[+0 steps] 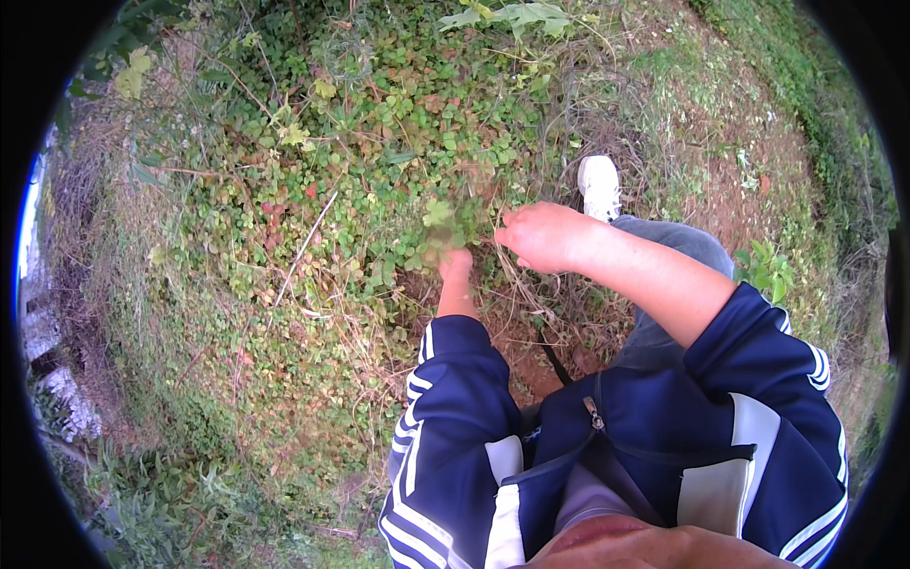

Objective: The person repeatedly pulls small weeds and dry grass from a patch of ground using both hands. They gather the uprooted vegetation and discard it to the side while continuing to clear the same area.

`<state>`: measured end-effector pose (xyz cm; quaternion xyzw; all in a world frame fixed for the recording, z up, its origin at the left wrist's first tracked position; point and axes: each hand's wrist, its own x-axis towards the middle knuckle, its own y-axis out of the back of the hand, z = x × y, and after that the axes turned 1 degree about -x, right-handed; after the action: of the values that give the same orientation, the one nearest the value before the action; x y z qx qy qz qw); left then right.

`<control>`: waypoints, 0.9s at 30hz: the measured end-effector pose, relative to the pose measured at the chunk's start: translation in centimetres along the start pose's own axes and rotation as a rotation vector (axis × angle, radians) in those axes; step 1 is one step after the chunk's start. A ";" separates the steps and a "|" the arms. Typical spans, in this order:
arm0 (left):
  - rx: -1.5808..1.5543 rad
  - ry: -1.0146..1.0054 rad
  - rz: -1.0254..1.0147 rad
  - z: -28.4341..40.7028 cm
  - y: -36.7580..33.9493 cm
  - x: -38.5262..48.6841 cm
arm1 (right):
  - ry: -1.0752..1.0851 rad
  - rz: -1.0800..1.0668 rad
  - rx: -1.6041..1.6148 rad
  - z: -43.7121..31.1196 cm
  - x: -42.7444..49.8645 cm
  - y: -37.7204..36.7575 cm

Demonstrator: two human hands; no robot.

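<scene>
My left hand (pixel 456 264) is low over the ground cover, its fingers mostly hidden behind a blurred clump of leafy green weeds (pixel 446 222), which it appears to grip. To its right, my right hand (pixel 544 235) hangs with the back of the hand up and the fingers curled toward the clump. Thin dry stems (pixel 522 284) run just below that hand. Whether anything is between its fingers is not plain. Low three-lobed ground cover (pixel 384 156), green with some reddish leaves, spreads in front of both hands.
A white shoe (pixel 599 186) and a leg in grey trousers (pixel 675 245) are at the right. A pale dry stick (pixel 306 249) lies left of the hands. Bare reddish soil (pixel 537 366) shows near my body. Larger lobed leaves (pixel 522 16) stick out at the top.
</scene>
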<state>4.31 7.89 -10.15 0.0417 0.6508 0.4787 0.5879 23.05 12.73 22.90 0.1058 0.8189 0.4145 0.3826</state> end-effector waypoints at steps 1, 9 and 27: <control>-0.027 0.043 -0.001 0.2 0.2 -0.4 | 0.006 0.000 -0.004 0.0 0.0 0.0; -0.070 0.154 -0.038 1.5 1.9 -2.2 | 0.006 0.001 -0.011 0.0 0.1 0.0; -0.241 0.165 0.050 0.0 3.2 -2.0 | 0.055 0.106 0.008 -1.1 0.2 0.1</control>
<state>3.30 8.39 -6.54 -0.0526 0.6333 0.5698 0.5211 22.08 12.24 23.33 0.1391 0.8238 0.4338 0.3373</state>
